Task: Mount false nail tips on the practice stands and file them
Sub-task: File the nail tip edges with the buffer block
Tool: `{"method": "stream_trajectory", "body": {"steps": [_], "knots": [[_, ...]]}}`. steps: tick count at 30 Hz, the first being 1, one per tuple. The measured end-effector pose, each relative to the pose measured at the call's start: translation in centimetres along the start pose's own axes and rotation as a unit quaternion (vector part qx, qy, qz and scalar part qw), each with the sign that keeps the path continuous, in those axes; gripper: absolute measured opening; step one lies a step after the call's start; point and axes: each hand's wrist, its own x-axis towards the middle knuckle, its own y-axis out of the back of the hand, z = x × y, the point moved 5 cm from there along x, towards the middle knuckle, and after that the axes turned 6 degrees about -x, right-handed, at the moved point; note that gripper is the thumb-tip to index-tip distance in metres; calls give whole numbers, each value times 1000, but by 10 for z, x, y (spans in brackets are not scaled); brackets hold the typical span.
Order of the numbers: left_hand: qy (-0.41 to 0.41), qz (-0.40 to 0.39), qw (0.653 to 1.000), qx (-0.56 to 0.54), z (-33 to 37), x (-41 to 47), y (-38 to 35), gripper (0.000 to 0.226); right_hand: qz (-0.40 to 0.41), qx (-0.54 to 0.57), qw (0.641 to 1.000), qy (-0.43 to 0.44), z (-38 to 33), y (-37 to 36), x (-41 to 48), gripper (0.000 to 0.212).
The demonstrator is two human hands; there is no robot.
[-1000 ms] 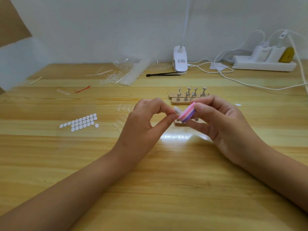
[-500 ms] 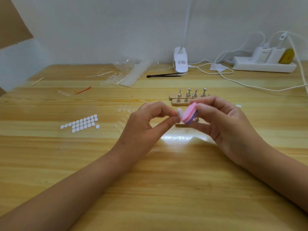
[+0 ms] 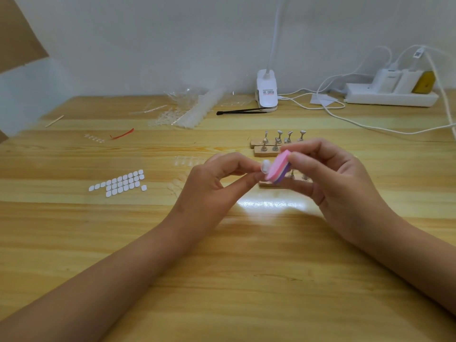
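Note:
My left hand (image 3: pixel 217 183) pinches a small clear false nail tip (image 3: pixel 265 166) between thumb and forefinger. My right hand (image 3: pixel 330 178) grips a pink and purple buffer block (image 3: pixel 277 170), its pink face touching the tip. Behind the hands stand wooden bases with several metal practice stands (image 3: pixel 276 143). Another wooden base (image 3: pixel 266 185) lies partly hidden under my hands. Loose clear nail tips (image 3: pixel 187 160) lie on the table left of the hands.
A sheet of white adhesive pads (image 3: pixel 121 183) lies at the left. A heap of clear nail tip strips and plastic (image 3: pixel 187 112), black tweezers (image 3: pixel 241 111), a white clip lamp (image 3: pixel 266 95) and a power strip (image 3: pixel 389 95) with cables sit at the back.
The buffer block has shifted slightly against the nail tip, and more of the tip shows between my left fingers. Both hands stay in about the same place.

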Motion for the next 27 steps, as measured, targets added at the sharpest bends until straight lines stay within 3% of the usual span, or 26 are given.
{"method": "stream_trajectory", "body": {"steps": [5, 9, 12, 16, 20, 23, 27], "knots": [[1, -10, 1000, -7, -1, 0, -1, 10, -25, -8, 1000, -1, -1, -1, 0, 13], [7, -15, 1000, -12, -2, 1, -2, 10, 9, 1, 1000, 5, -2, 4, 2, 13], [1, -14, 1000, -12, -2, 1, -1, 10, -53, -12, 998, -9, 0, -5, -1, 16], [1, -8, 1000, -17, -2, 2, -1, 8, 14, -4, 1000, -9, 0, 3, 2, 12], [-6, -13, 1000, -15, -2, 2, -1, 11, -27, -11, 999, -24, 2, -2, 0, 14], [-5, -5, 1000, -12, -3, 2, 0, 8, 21, 5, 999, -25, 0, 2, 1, 14], [-10, 13, 1000, 3, -2, 2, 1, 6, -27, 11, 999, -42, 3, -8, -3, 13]]}}
